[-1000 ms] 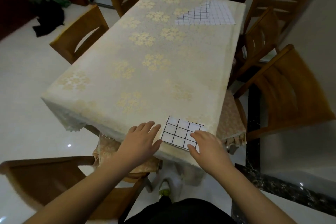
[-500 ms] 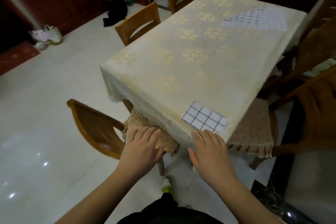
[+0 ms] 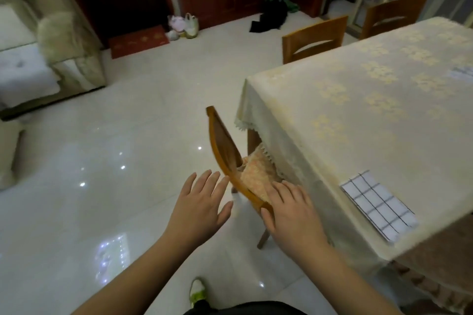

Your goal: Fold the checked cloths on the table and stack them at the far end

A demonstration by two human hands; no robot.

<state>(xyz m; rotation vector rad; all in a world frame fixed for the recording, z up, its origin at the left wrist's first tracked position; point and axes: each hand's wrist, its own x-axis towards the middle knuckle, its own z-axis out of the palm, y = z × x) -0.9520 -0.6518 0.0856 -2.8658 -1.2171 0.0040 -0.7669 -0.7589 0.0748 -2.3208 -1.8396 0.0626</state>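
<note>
We have a folded checked cloth (image 3: 378, 206) lying flat at the near corner of the table (image 3: 332, 100), close to the edge of the pale flowered tablecloth, and neither of our hands is on it. Our left hand (image 3: 202, 206) hangs over the floor with its fingers spread and straight, holding nothing; our right hand (image 3: 291, 215) is just as open and empty, its fingers stretched out above the back of the wooden chair (image 3: 225, 151) tucked under the table, and we cannot tell whether it touches the chair. We judge that the folding of this cloth is done and that carrying it to the far end is the step in hand, though our head faces the room rather than the table. The next move, as we read it, calls for turning to the table, pinching the folded cloth by its edges so the layers stay together, and walking it to the far end. That far end is mostly cut off at the right border: only a pale sliver (image 3: 462, 73) shows there, too small for us to call it a cloth or a stack.
</note>
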